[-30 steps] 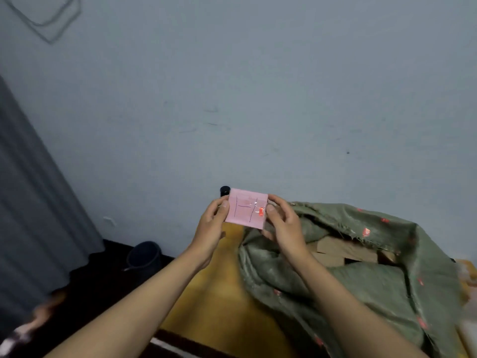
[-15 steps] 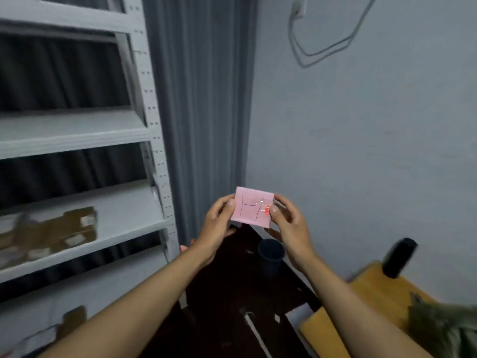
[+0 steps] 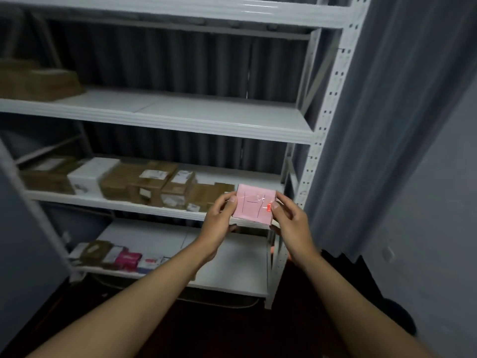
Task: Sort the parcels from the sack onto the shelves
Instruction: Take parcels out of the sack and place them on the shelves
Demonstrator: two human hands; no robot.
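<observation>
Hands both on one small pink parcel [image 3: 254, 204], held up in front of the white shelving unit [image 3: 322, 130]. Left hand [image 3: 218, 223] pinches the parcel's left edge, thumb on the front face, fingers curled behind. Right hand [image 3: 291, 223] pinches the right edge the same way, thumb near a small red mark on the face. Parcel face is towards the camera, slightly tilted, with thin dark pen lines on it. It's in the air, not touching any shelf, and sits in line with the third shelf [image 3: 124, 205] near its right end.

Third shelf carries a row of brown cardboard boxes [image 3: 147, 184] with white labels, plus one white box [image 3: 89, 174]. Bottom shelf [image 3: 232, 257] has flat packets [image 3: 113, 255] at its left end, some magenta. Second shelf [image 3: 193, 115] holds a brown box [image 3: 38, 81] at far left, blurred. Grey curtain [image 3: 387, 125] hangs right of the unit, dark floor below.
</observation>
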